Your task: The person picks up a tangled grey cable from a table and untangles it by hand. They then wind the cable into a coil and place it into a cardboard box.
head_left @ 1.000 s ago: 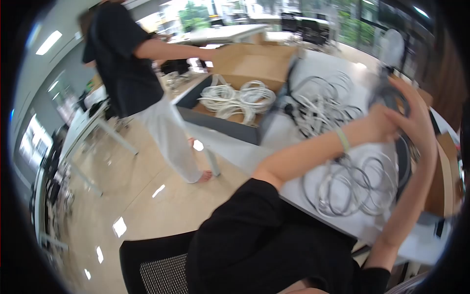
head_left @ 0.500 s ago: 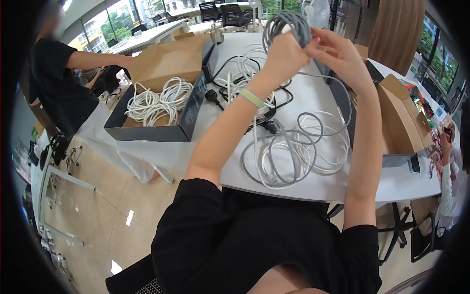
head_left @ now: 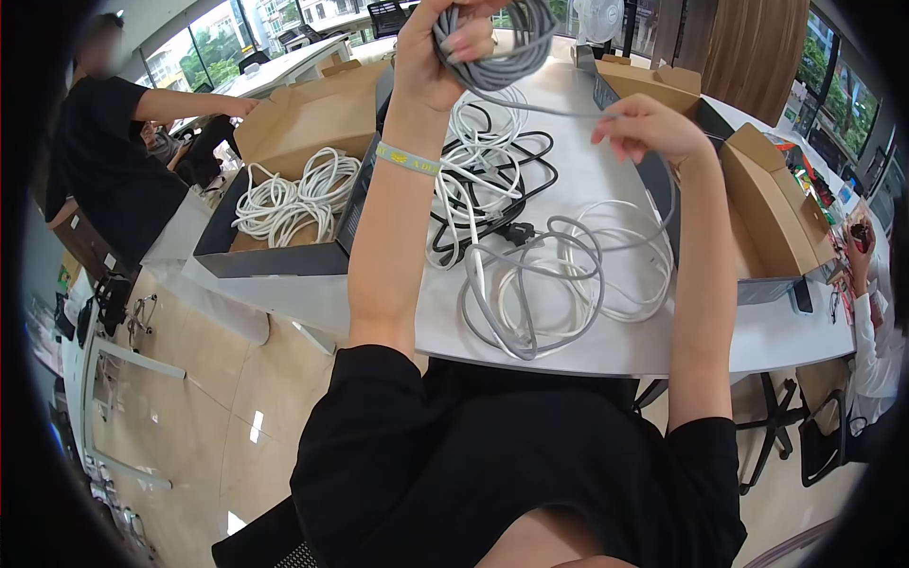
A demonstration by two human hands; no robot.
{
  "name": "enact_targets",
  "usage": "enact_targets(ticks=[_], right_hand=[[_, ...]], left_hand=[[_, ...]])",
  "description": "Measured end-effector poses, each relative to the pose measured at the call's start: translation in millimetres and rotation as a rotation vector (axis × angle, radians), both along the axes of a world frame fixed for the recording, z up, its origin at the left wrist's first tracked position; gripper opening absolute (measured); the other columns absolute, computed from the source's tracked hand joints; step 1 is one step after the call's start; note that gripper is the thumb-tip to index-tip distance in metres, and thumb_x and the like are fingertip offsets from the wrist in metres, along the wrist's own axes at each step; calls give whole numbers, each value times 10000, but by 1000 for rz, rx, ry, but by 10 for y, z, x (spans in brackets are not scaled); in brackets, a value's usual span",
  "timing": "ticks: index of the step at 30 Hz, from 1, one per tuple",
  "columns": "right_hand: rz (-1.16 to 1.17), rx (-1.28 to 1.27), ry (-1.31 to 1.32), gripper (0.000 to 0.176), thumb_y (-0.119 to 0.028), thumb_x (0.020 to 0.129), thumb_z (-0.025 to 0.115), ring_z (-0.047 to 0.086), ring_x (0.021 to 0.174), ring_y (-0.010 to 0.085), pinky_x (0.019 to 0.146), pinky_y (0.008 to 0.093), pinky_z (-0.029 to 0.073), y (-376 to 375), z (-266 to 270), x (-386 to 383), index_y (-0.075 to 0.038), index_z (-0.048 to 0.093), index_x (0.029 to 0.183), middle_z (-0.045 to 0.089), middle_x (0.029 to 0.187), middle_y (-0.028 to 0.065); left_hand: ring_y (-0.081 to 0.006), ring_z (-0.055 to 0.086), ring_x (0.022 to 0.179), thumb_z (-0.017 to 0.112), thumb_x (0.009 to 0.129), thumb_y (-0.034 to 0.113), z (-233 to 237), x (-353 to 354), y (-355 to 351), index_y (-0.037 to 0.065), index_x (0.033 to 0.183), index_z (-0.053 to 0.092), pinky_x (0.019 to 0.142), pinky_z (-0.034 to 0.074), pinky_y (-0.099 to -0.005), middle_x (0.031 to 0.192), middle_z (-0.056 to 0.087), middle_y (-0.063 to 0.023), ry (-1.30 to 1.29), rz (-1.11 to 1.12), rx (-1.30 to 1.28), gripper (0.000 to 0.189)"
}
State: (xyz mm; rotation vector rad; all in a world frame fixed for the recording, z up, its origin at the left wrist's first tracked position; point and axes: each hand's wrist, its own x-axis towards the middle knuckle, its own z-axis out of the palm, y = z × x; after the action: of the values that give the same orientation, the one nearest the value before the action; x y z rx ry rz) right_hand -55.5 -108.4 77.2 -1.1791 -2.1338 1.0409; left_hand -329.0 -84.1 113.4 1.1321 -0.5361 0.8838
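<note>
My left hand (head_left: 445, 57) is raised at the top of the head view, its fingers wrapped round a coiled bundle of grey cable (head_left: 516, 57). From the bundle a grey strand runs right to my right hand (head_left: 649, 131), whose thumb and fingers pinch it. The strand then drops past my right wrist to loose grey loops (head_left: 582, 251) on the table. White cable loops (head_left: 634, 308) lie beside and under them. Behind my left forearm, white cables (head_left: 488, 175) tangle with a black cable (head_left: 544, 170) and its black plug (head_left: 516, 233).
An open box (head_left: 275, 262) on the left holds white cables; a person (head_left: 118, 151) touches its lid. Two open boxes (head_left: 776, 222) (head_left: 653, 80) stand on the right. A phone (head_left: 802, 297) lies near the white table's (head_left: 757, 343) right end. Another person's hand (head_left: 860, 241) is at far right.
My hands have moved apart: the left went left and up with the coiled bundle, the right now holds the strand lower down. The view has shifted slightly.
</note>
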Motion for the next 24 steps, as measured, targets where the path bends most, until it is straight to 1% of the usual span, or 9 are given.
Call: enact_targets(ticks=[4,5,8,11,12,17,19,20,24], right_hand=[[151,-248,624,263,-176,826,532,289,400,21,391,178,246,112,25,191,47,586,955,465,533,-34],[143,-246,624,263,-176,826,532,289,400,21,391,178,246,112,21,190,47,586,955,465,533,-34],[143,-289,899,277,-182,866,500,425,565,34,529,194,365,27,104,89,41,572,1014,539,704,-22],[-46,-201,1011,298,-219,869,515,478,625,67,601,238,405,-173,219,-135,20,577,1035,553,736,-11],[37,-118,938,318,-264,874,524,515,723,87,670,264,422,-162,254,-175,2,581,1039,563,764,1],[-154,88,847,430,-373,873,518,522,812,105,717,263,440,-210,223,-311,13,562,1059,558,841,28],[-123,83,828,505,-422,873,506,523,857,117,746,269,446,-201,208,-334,28,534,1099,555,885,53],[-163,82,871,589,-468,867,492,527,882,142,763,276,447,-245,205,-369,46,480,1154,544,929,90],[-140,5,966,769,-535,872,432,500,1003,234,833,329,433,-254,224,-326,81,266,1301,497,1030,186]], left_hand=[[19,328,354,331,945,239,-35,141,-161,26,907,480,350,288,-134,1290,357,-325,236,87,284,262],[-12,367,370,458,895,243,-41,206,-257,35,889,593,364,297,-168,1056,579,-271,291,196,277,248],[-44,394,370,566,835,312,-26,345,-474,38,780,596,364,308,-188,579,580,-86,602,576,460,281],[-21,408,392,606,816,327,-138,596,-526,18,813,587,373,310,-186,618,578,-74,809,950,666,310],[-46,440,407,688,741,390,-167,668,-524,28,815,616,384,335,-207,489,458,25,845,1020,654,376],[-150,542,481,720,698,397,-334,983,-474,-19,805,603,467,444,-263,639,573,-59,823,1197,677,445],[-104,504,488,695,715,474,-455,1103,-290,40,834,615,458,404,-242,623,544,-32,100,1634,1093,458],[-113,507,495,698,712,470,-520,1077,-324,46,820,607,472,409,-244,675,561,-51,408,1517,953,447],[-106,502,501,696,720,448,-427,1012,-403,42,794,590,489,412,-237,670,559,-47,825,1266,826,426]])
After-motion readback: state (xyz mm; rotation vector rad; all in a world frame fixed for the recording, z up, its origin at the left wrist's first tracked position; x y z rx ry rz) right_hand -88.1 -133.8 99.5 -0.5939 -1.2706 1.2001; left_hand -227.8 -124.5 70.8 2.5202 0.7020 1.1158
